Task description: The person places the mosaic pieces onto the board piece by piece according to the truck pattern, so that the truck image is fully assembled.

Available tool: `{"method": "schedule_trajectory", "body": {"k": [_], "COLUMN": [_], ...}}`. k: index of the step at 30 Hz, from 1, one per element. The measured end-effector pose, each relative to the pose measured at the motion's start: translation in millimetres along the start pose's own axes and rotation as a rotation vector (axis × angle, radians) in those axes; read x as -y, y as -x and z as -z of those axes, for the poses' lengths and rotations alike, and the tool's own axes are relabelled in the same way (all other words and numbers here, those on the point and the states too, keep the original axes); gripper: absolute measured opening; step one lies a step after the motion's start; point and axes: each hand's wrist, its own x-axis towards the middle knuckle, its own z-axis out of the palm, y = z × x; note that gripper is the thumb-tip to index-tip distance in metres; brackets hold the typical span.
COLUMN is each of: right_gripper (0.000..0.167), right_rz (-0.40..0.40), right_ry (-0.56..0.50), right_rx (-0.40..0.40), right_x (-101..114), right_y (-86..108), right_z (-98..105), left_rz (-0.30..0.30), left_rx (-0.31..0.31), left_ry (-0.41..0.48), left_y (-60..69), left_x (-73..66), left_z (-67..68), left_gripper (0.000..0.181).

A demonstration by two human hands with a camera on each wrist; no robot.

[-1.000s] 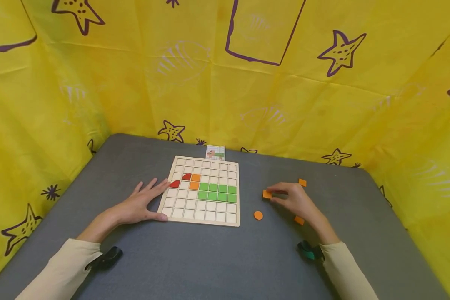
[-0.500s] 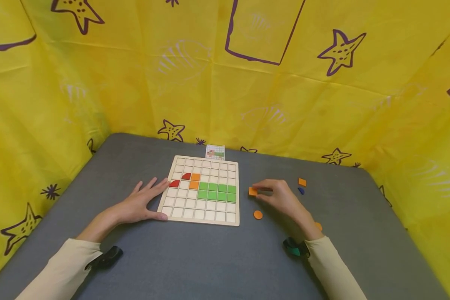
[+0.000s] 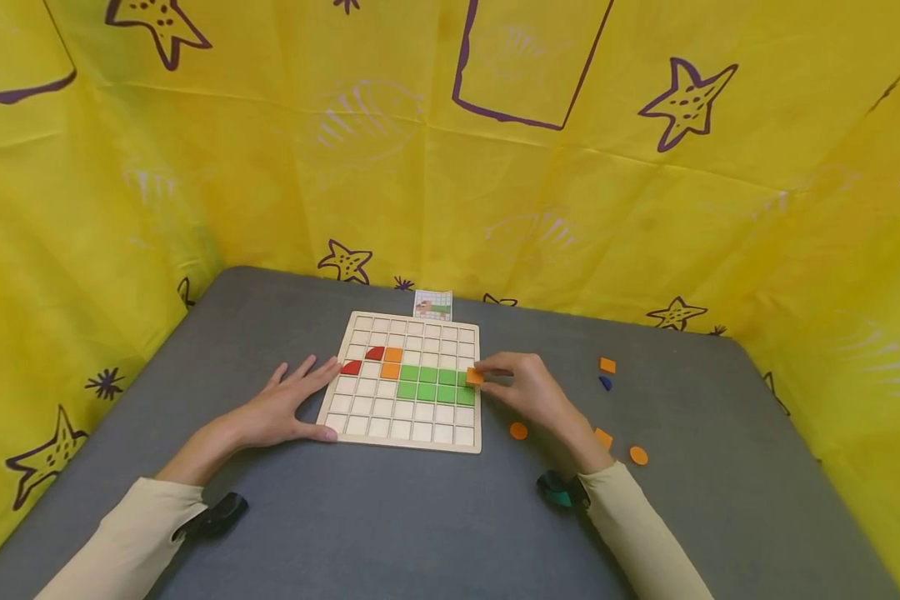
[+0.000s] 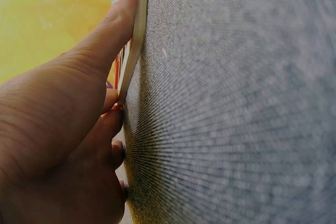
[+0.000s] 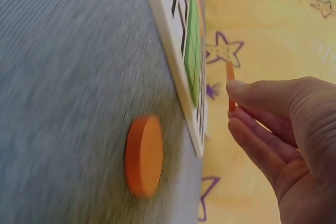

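My right hand [image 3: 534,392] pinches an orange square tile [image 3: 475,377] above the right edge of the wooden grid board [image 3: 401,428]. In the right wrist view the tile [image 5: 230,86] stands on edge between thumb and fingers, off the board. Spread fingers of my left hand [image 3: 270,414] rest along the board's left edge; in the left wrist view its thumb lies on the rim [image 4: 137,35]. Two rows of green squares [image 3: 427,375], two orange squares [image 3: 392,362] and two red quarter-rounds [image 3: 375,353] lie in the grid.
A small picture card [image 3: 432,306] lies behind the board. To the right are an orange round [image 3: 518,431], another round [image 3: 638,456], orange squares [image 3: 607,365] and a blue piece [image 3: 606,383]. A yellow patterned cloth [image 3: 450,183] surrounds the grey table [image 3: 375,525].
My right hand has carried the orange square leftward from the table to over the board's right edge, uncovering pieces behind it. My left hand has stayed in place.
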Motion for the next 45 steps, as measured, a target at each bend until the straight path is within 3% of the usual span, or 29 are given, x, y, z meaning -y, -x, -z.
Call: {"method": "schedule_trajectory", "body": {"k": [22,45], "right_gripper": [0.024,0.023], "right_rz": [0.103,0.118], "right_ry": [0.028,0.110], "right_rx": [0.108,0.162], "right_x": [38,59], "right_y": [-40.5,-64.9], "right_z": [-43,-72], "left_rz": [0.014,0.024], "left_rx": [-0.005,0.004], "left_ry": [-0.017,-0.008], "left_y": [-1.3,-2.0], "left_x": [-0.4,-1.2], "left_z": [-1.6,-0.6], "left_gripper": [0.111,0.111]}}
